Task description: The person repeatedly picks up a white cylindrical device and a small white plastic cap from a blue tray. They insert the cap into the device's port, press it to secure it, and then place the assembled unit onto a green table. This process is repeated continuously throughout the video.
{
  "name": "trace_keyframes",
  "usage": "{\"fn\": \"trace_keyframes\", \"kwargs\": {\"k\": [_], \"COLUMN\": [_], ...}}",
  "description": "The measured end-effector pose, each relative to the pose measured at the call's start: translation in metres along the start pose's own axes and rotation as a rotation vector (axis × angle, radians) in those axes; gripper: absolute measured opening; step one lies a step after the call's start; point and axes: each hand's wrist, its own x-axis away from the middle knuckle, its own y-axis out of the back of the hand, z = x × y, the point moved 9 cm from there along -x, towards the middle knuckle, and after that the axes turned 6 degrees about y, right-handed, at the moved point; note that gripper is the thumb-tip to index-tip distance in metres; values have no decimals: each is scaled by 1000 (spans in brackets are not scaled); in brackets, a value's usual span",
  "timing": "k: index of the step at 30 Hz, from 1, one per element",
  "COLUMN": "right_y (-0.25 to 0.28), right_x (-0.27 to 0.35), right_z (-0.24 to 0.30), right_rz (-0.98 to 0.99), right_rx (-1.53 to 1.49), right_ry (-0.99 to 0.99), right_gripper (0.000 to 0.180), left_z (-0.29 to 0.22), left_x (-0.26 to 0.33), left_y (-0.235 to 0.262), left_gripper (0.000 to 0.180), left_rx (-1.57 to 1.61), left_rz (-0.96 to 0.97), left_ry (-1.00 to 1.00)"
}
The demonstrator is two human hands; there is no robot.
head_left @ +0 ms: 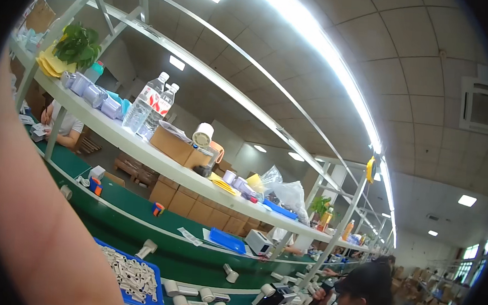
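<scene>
In the head view the person's left forearm (39, 207) rises close past the lens along the left side, and the hand at its end is out of frame, so I cannot tell whether those fingers are apart, together or clamped on anything; the right hand is not in view either, and only a sliver of skin shows at the lower edge. Nearest the arm, low and near on the green tabletop (193, 258), sits a blue tray (154, 292) heaped with small white plastic parts (130, 277). The raised forearm passes just beside that tray, so a careless sweep could, I judge, catch its rim and scatter the parts. Loose white cylindrical pieces (231, 273) lie right of it and could roll. On the long shelf (143, 152) above, two clear water bottles (149, 105) stand upright near the front edge; a knock to the frame might tip them down. Right of them an open cardboard box (177, 145) holds a white tape roll (203, 134), further right a clear plastic bag (289, 194) bulges, contents unclear. A flat blue tray (227, 241) lies farther along the tabletop.
</scene>
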Motion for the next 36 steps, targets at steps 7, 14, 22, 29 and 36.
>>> {"fn": "trace_keyframes", "kwargs": {"k": [7, 14, 22, 29, 36], "right_y": [-422, -580, -537, -530, -497], "right_x": [162, 333, 283, 307, 282], "right_z": [9, -75, -89, -80, -93], "right_rz": [831, 1676, 1475, 1551, 1522], "right_rx": [677, 412, 800, 939, 1001], "right_ry": [-220, -450, -713, -664, -645], "right_gripper": [21, 24, 28, 31, 31], "left_z": [1, 12, 8, 22, 7], "left_x": [-14, -12, -12, 16, 17], "left_y": [-32, -27, -44, -23, -35], "left_gripper": [48, 49, 50, 51, 51], "left_rx": [113, 145, 149, 118, 92], "left_rz": [13, 30, 60, 8, 74], "left_ry": [7, 23, 15, 12, -111]}}
